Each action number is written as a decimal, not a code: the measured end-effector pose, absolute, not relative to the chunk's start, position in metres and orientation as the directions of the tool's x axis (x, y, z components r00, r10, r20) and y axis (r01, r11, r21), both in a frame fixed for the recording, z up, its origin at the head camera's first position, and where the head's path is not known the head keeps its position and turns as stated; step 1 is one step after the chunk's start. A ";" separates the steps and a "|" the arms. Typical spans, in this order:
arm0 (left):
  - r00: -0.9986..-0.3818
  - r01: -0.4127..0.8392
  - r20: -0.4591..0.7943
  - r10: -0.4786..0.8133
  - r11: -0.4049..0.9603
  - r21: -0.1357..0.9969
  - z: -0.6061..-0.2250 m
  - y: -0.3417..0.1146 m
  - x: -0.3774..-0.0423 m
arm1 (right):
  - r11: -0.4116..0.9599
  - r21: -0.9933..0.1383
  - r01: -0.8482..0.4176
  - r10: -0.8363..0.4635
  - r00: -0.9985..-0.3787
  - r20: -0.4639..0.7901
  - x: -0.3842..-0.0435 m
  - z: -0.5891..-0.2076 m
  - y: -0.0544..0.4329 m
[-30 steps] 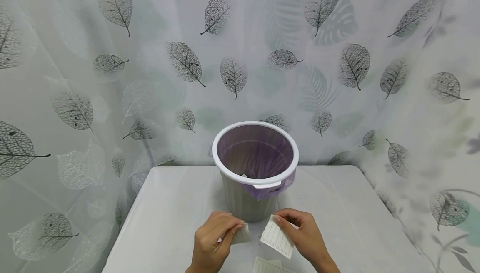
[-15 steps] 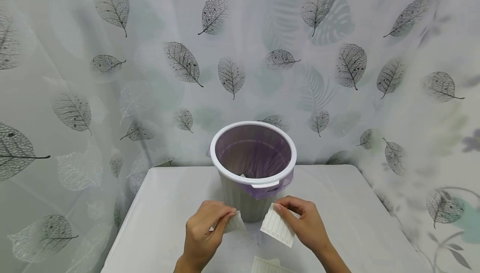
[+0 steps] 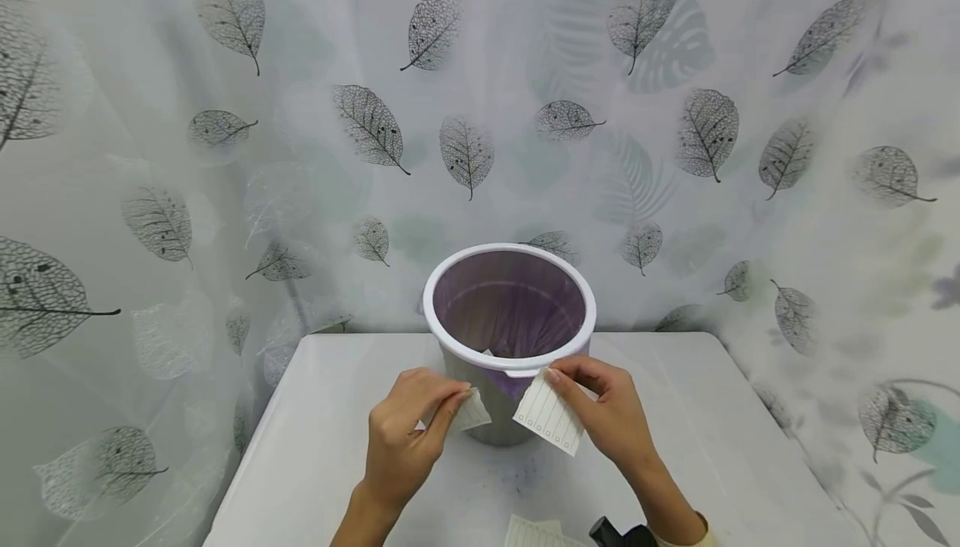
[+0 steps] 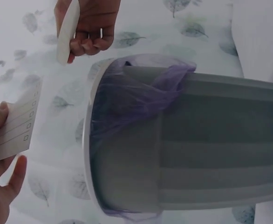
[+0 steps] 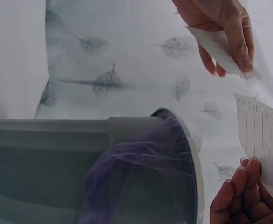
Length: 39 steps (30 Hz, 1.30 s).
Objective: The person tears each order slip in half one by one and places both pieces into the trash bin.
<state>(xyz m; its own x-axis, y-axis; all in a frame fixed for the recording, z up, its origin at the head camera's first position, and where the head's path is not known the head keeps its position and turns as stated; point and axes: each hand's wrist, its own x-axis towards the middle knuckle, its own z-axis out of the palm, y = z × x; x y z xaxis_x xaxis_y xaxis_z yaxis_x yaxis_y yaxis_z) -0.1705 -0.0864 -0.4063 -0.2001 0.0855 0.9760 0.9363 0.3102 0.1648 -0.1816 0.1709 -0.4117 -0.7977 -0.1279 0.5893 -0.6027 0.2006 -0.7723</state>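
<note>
My left hand (image 3: 408, 439) pinches a torn piece of lined paper (image 3: 474, 412) between thumb and fingers, in front of the bin's left side. A larger lined piece of paper (image 3: 550, 418), with a row of small boxes along one edge, is pinched by my right hand (image 3: 609, 415) near the front rim. Between and behind the hands stands a grey trash bin (image 3: 468, 384) with a white rim, lined with a purple bag (image 3: 543, 313). In the left wrist view, both papers are outside the bin, beyond its rim.
More lined paper (image 3: 532, 534) lies at the near edge of the white table (image 3: 360, 372). Something pale shows inside the bin. A leaf-patterned curtain (image 3: 315, 163) hangs behind and at both sides. A black device (image 3: 626, 535) sits at my right wrist.
Both hands have risen with their papers from low before the bin toward its rim. The left has also shifted slightly left. Bin and table paper have stayed put.
</note>
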 end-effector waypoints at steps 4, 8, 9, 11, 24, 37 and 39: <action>-0.203 0.933 0.976 0.079 0.319 0.169 -0.400 -0.083 -0.177 | 0.176 -0.763 -0.621 -0.126 -0.784 0.608 -0.187 -0.403 0.168; -0.220 0.926 0.973 0.071 0.329 0.185 -0.394 -0.082 -0.185 | 0.182 -0.742 -0.645 -0.123 -0.764 0.633 -0.194 -0.393 0.168; -0.218 0.926 0.973 0.069 0.331 0.184 -0.392 -0.082 -0.188 | 0.186 -0.737 -0.650 -0.119 -0.760 0.639 -0.196 -0.391 0.168; -0.218 0.924 0.974 0.061 0.333 0.186 -0.388 -0.082 -0.192 | 0.190 -0.729 -0.658 -0.110 -0.752 0.650 -0.201 -0.386 0.168; -0.314 0.925 0.949 -0.012 0.222 0.309 -0.369 -0.079 -0.219 | 0.141 -0.758 -0.637 -0.060 -0.770 0.636 -0.228 -0.362 0.170; -0.424 0.877 0.904 -0.045 0.230 0.423 -0.376 -0.066 -0.253 | 0.185 -0.768 -0.614 -0.027 -0.784 0.620 -0.251 -0.355 0.161; -0.429 0.875 0.902 -0.046 0.230 0.427 -0.376 -0.066 -0.256 | 0.217 -0.762 -0.610 -0.027 -0.784 0.620 -0.251 -0.354 0.159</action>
